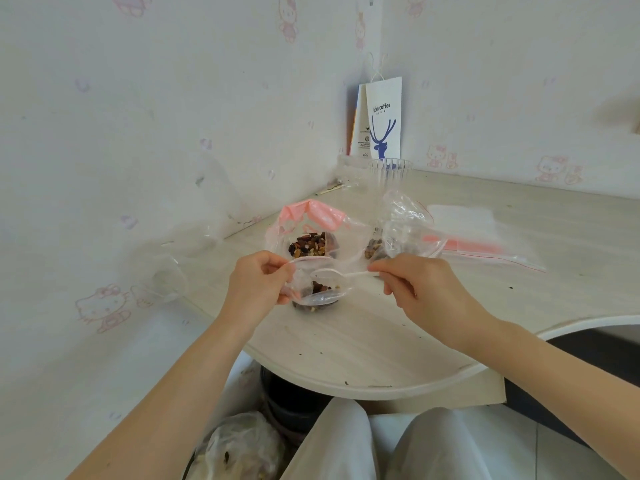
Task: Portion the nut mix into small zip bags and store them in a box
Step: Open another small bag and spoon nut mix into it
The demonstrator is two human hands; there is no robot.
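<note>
My left hand point(258, 282) grips the open mouth of a small clear zip bag point(317, 294) with some dark nut mix at its bottom. My right hand point(417, 289) pinches the handle of a clear plastic spoon point(334, 273) whose bowl reaches into that bag. Behind it a larger clear bag with a pink top point(311, 216) holds the nut mix point(308, 244). To the right stands another small bag with nuts point(375, 249), its top loose and open.
A stack of flat zip bags point(485, 237) lies at the right on the white table point(363, 341). A clear plastic cup point(389, 171) and a white paper coffee bag point(382, 119) stand in the corner. Below the table edge is a plastic bag point(239, 445).
</note>
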